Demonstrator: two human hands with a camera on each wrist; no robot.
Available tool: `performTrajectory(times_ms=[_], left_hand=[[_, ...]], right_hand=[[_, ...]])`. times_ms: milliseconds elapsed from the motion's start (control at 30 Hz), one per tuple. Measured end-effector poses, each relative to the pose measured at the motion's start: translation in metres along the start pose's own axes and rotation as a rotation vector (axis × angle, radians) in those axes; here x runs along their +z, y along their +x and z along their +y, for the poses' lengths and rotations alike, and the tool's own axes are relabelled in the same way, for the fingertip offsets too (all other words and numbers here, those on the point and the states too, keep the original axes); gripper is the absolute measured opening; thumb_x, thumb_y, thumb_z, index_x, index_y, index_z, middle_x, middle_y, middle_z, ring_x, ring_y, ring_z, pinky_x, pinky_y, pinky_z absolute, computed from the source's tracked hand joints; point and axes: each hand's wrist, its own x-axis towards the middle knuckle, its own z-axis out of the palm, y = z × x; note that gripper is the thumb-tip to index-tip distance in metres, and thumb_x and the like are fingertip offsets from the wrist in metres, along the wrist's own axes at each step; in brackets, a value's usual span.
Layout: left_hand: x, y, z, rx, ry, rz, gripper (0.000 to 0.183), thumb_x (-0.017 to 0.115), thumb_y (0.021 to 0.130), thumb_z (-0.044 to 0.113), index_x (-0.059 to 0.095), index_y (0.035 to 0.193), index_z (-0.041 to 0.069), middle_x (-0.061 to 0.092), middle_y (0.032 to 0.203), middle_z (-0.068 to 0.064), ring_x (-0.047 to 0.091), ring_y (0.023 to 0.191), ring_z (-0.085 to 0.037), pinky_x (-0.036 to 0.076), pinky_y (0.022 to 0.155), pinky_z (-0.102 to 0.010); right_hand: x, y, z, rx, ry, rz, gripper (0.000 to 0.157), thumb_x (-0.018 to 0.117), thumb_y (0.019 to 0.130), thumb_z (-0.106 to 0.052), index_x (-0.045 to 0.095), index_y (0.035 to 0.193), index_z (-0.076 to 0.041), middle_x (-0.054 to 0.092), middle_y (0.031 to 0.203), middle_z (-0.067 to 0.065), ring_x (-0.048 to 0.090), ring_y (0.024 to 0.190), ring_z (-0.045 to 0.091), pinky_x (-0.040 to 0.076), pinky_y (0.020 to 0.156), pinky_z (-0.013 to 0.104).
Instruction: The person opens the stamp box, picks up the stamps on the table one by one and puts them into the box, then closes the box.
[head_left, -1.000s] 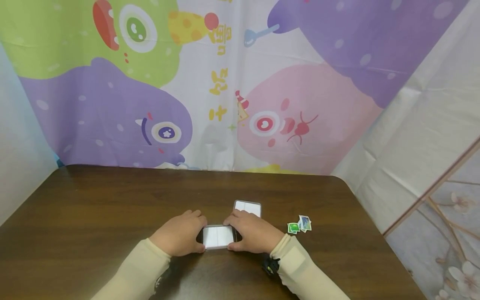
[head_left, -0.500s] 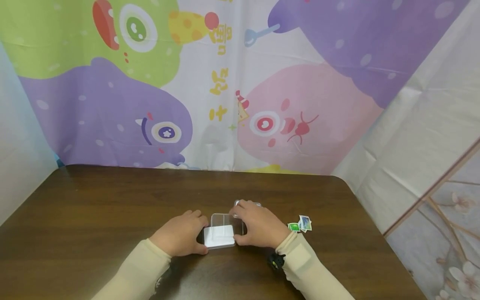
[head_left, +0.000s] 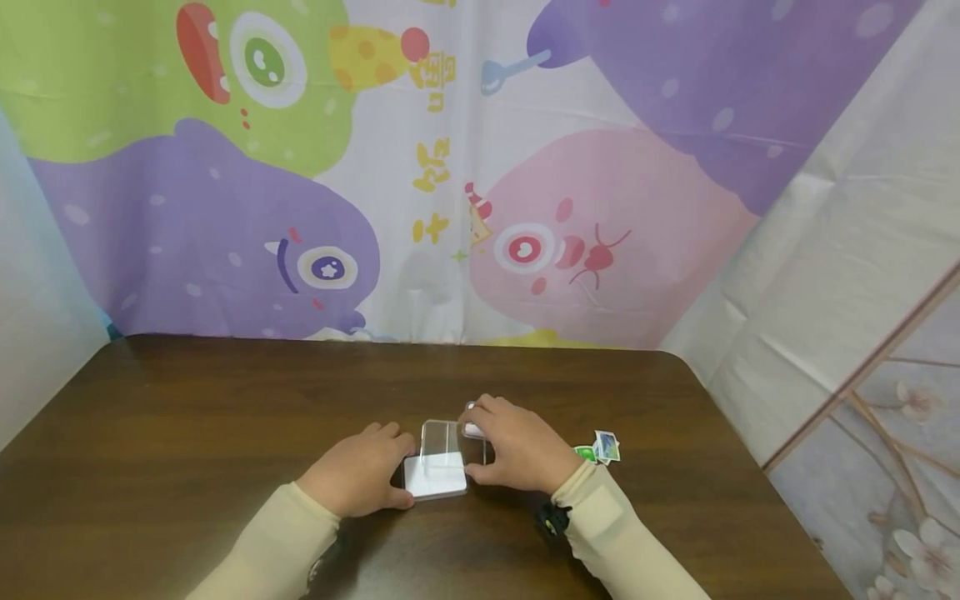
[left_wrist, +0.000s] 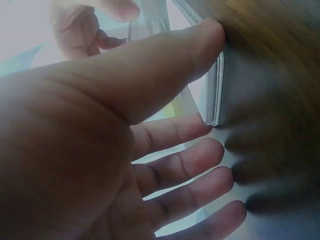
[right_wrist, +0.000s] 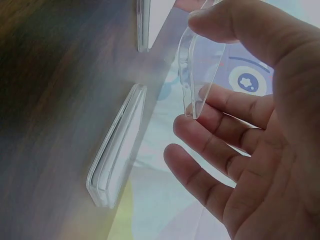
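Observation:
On the table in the head view, a small clear plastic box [head_left: 435,482] with white contents lies flat. My left hand [head_left: 358,471] holds its left end, thumb at the near side and index finger at the far corner; the other fingers [left_wrist: 200,195] extend past it. Tilted above the box is a clear plastic lid [right_wrist: 200,75], apart from the base in the right wrist view. My right hand [head_left: 521,446] pinches this lid by its right edge between thumb and fingers. Behind that hand, mostly hidden in the head view, sits a second clear box [right_wrist: 117,155] with white contents.
Several small picture cards [head_left: 607,447] lie in a loose pile right of my right hand. The brown wooden table [head_left: 225,392] meets a printed cartoon curtain [head_left: 420,283] along its back edge. A pale sheet [head_left: 810,250] hangs at the right.
My right hand has lifted the lid off the box and moved slightly up and right with it. My left hand stays at the box's left end. The head view has shifted slightly.

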Motion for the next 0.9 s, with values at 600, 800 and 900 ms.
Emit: performTrajectory(times_ms=[600,800,900], left_hand=[[0.001,0.0,0.0,0.013,0.029,0.004,0.052,0.092,0.075,0.036,0.066,0.109,0.007,0.059,0.098,-0.005,0.056,0.091,-0.025,0.052,0.08,-0.047],[0.001,0.0,0.0,0.016,0.027,0.004,0.052,0.092,0.075,0.036,0.066,0.109,0.007,0.059,0.098,-0.005,0.056,0.091,-0.026,0.052,0.08,-0.048],[0.0,-0.001,0.001,0.017,0.022,0.005,0.052,0.092,0.075,0.035,0.066,0.11,0.007,0.059,0.099,-0.006,0.056,0.091,-0.026,0.052,0.08,-0.048]], right_hand=[[-0.002,-0.003,0.009,0.012,0.008,0.086,0.058,0.083,0.084,-0.035,0.062,0.133,-0.01,0.059,0.125,0.0,0.058,0.099,0.012,0.054,0.083,0.031],[-0.005,-0.003,0.011,0.015,0.0,0.111,0.059,0.084,0.083,-0.034,0.063,0.133,-0.01,0.061,0.124,0.002,0.058,0.099,0.012,0.054,0.084,0.032],[-0.008,-0.003,0.015,0.02,0.006,0.128,0.058,0.084,0.083,-0.033,0.063,0.132,-0.01,0.063,0.122,0.004,0.058,0.098,0.013,0.055,0.083,0.033]])
